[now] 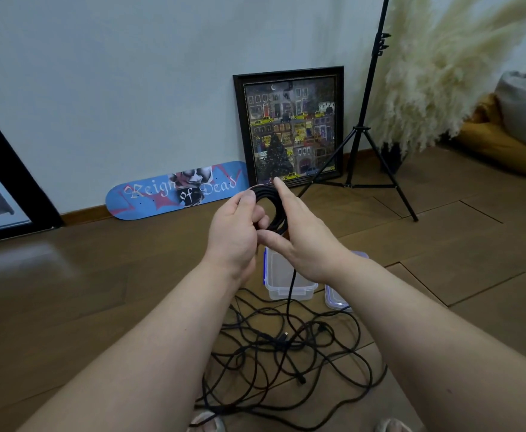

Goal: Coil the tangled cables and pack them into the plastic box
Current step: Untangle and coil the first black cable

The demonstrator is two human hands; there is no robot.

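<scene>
While hands point(265, 232) hold the coil point(271, 207), forearms hide box point(282, 275).

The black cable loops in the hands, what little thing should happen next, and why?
Probably wind on one more loop: the left hand grips the small black cable coil, the right hand guides it, and a strand hangs down to the tangled black cable pile on the floor.

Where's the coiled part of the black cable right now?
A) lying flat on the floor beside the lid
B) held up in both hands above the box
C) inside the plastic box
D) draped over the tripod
B: the coil is gripped by the left hand, the right hand against it, above the plastic box.
</scene>
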